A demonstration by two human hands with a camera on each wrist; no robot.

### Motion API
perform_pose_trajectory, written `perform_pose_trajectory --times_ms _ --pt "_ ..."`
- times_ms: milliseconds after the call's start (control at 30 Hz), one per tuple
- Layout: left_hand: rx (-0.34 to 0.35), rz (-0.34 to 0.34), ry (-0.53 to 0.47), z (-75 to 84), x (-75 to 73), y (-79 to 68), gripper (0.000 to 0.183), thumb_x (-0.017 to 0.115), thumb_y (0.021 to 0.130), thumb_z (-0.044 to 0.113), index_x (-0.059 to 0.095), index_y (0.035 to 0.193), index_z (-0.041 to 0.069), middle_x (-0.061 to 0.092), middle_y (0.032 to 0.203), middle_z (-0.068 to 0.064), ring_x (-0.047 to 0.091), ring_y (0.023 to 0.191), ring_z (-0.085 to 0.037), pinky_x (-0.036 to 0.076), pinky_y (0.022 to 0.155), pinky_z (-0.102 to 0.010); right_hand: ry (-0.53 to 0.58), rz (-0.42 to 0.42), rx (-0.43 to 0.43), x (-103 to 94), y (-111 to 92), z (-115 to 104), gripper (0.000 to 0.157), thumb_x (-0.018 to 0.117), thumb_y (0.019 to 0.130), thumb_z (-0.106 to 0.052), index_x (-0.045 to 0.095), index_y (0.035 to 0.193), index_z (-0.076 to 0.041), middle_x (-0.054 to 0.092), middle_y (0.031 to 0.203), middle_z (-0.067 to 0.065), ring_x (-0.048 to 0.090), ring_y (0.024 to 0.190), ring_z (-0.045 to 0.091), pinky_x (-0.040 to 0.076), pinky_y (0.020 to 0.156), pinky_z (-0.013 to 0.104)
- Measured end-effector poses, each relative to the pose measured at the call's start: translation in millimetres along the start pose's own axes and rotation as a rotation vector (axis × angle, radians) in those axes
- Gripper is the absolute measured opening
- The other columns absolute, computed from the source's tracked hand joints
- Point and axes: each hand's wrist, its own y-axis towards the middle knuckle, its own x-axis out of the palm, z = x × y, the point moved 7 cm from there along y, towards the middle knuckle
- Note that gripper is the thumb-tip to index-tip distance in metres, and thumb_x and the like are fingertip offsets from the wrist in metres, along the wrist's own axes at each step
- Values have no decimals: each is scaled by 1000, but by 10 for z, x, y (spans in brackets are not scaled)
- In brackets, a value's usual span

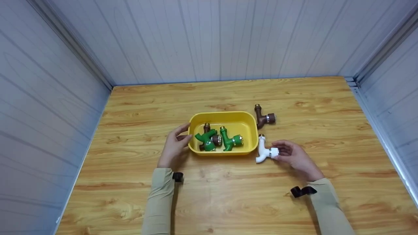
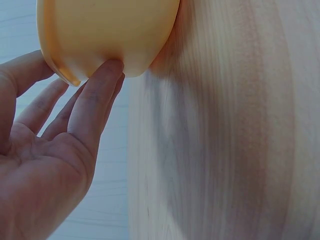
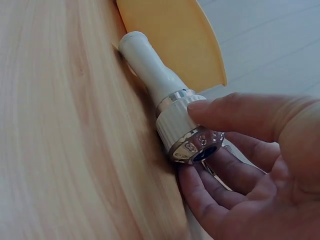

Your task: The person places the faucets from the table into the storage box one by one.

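The right hand (image 1: 295, 158) is on the white tap (image 1: 262, 151), partly closed: thumb (image 3: 235, 112) on top of the ribbed knob (image 3: 180, 120), fingers curled around its far side and underneath. That tap lies on the table (image 1: 222, 199), just right of the yellow tub (image 1: 243, 126) (whether the two touch, I can't tell). Over at the tub's left end, the left hand (image 1: 174, 143) is half open, relaxed fingers against the outer wall and rim, gripping nothing firmly. The step in hand looks like taking hold of the white tap while the tub is steadied; a lift would call for a firmer pinch on that knob and room above the rim. Inside the tub, two green taps and a brown one; outside, beyond the white tap, another brown tap (image 1: 261, 119) by the far right corner.
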Motion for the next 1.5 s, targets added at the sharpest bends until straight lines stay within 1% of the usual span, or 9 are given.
perform_pose_trajectory --times_ms 333,433,533,567,700,867,967,1267,1500 --pt "3 -8 -6 28 -4 -9 48 64 92 6 51 138 8 52 131 -17 60 106 -31 54 83 -35 -18 -15 -1 -9 -7 -39 47 69 84 1 53 127 5 56 125 20 52 117 33 42 100 35" --pt "2 -5 -8 22 -5 -5 47 64 92 7 52 137 8 52 130 -16 60 105 -30 54 83 -35 -27 -18 1 -9 -6 -47 46 69 85 0 53 128 4 56 126 20 52 118 33 42 100 35" --pt "-8 2 -19 13 1 -2 46 63 92 6 53 137 10 52 130 -15 60 104 -29 54 82 -35 -30 -20 14 -12 -9 -49 46 69 85 0 53 128 3 56 127 19 52 118 32 44 98 30" --pt "-7 10 -23 -25 -3 14 46 64 92 6 54 136 11 53 129 -13 60 104 -28 54 82 -35 -35 -21 12 -17 -8 -52 46 69 85 -1 53 128 3 56 127 19 52 118 32 44 97 27" --pt "6 4 -32 -13 5 15 47 63 92 4 52 137 8 52 131 -18 60 105 -31 54 82 -36 -27 -17 -5 -25 -8 -66 45 69 85 0 53 128 5 56 126 20 53 117 32 45 93 21" --pt "46 -1 -14 14 5 9 47 63 91 3 51 137 4 51 130 -21 60 106 -33 54 83 -35 3 -12 -42 -18 -4 -89 44 69 85 1 53 126 8 57 123 23 53 116 35 44 93 21" --pt "46 -2 -10 18 4 3 47 63 92 3 52 137 4 51 130 -21 60 105 -32 54 82 -34 35 -15 -22 -10 -3 -67 45 68 85 2 52 127 8 55 125 24 52 116 35 46 92 22" --pt "28 -4 -4 19 2 -2 47 63 92 6 51 138 5 51 131 -20 60 105 -31 54 81 -33 110 -23 37 -13 -11 -3 48 69 86 -1 50 130 7 52 130 24 57 113 21 48 90 24" --pt "43 -20 -16 19 2 -2 47 64 92 8 51 138 5 50 132 -23 58 108 -36 53 84 -32 123 -15 51 -19 -14 17 49 69 85 -1 50 129 8 54 128 23 58 111 16 49 90 25"
